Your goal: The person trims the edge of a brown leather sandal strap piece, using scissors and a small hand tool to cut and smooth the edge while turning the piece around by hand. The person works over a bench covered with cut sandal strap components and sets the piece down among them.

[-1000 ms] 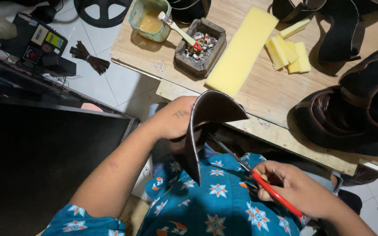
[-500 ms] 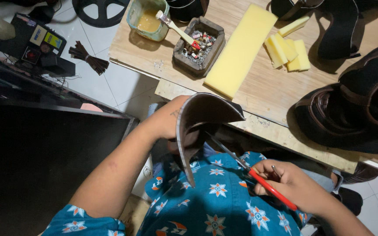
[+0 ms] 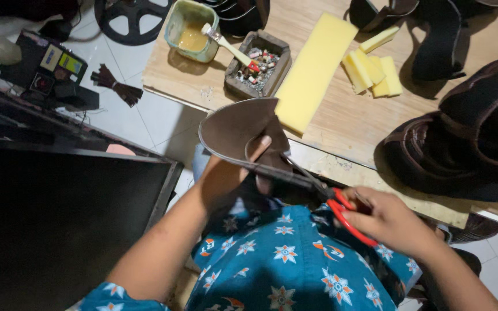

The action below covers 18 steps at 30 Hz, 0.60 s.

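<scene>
Wooden tabletop (image 3: 341,124) carried a yellow foam strip (image 3: 312,75), and just below that strip the left hand (image 3: 229,178) gripped a curved brown leather piece (image 3: 234,129) while the right hand (image 3: 390,222) closed around red-handled scissors (image 3: 341,207) at its edge.

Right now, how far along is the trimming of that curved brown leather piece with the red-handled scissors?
Partway. The left hand holds up the curved brown leather piece, and the red-handled scissors in the right hand are cutting along its lower edge. Brown leather shoes already stand shaped on the wooden board. How much edge remains uncut is hidden.
</scene>
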### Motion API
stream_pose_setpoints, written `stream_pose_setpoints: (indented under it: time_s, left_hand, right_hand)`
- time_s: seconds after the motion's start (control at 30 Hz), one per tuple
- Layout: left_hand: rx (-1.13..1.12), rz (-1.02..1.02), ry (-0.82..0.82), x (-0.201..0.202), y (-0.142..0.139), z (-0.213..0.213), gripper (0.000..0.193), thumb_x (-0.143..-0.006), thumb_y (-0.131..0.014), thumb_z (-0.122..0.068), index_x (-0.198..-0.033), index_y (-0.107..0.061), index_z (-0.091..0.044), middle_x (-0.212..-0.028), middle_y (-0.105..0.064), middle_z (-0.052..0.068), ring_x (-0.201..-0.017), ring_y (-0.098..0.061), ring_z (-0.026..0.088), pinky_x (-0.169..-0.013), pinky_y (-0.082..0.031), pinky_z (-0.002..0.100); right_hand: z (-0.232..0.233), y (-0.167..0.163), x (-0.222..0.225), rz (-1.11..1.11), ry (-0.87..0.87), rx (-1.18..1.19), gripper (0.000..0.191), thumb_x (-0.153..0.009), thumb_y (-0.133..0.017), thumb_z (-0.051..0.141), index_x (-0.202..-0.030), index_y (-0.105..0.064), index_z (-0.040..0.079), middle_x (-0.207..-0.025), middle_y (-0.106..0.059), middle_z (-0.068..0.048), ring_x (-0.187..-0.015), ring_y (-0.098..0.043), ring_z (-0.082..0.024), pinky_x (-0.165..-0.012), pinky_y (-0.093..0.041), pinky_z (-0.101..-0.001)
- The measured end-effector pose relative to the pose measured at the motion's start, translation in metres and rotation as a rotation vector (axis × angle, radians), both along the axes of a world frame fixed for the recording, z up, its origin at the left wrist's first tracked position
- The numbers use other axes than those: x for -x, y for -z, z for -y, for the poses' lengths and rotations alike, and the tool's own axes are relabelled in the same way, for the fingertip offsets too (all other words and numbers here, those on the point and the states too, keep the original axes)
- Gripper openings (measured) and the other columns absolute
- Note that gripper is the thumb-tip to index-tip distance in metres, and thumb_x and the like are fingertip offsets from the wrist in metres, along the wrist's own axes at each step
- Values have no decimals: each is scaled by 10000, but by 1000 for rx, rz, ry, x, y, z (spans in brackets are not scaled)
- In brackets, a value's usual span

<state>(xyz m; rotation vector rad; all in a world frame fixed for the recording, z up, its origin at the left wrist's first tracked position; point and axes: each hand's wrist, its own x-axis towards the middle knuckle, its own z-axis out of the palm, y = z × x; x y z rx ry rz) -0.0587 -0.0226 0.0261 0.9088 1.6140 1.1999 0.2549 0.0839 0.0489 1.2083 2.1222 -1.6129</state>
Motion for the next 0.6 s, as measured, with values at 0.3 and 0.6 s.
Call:
stream_pose_setpoints:
  time_s: [0.3,0.6]
  left_hand:
    - [-188,-282,-131,11,15,6,219,-966,-647,-171,-1092,-654,8,-971,-704,110,-904,-661,198,-817,-526,332]
    - [-287,-260,99,-40,-50,20,317,-870,-715,-248,-1095,-668,-29,-931,-709,69,-872,-647,223,-785,-516,372]
  right_hand:
    - [-37,-22,23,57,67,-283,504,-778,-778,322,-1187,-690,42,-967,-770,-159,-841,-744,-230,-765,-562,-349]
    - [-35,36,56,223,148,-922,394,-834,-746,335,-1088,-652,49,-1058,-688,-184,-907,-675,-394,-726,-525,-509]
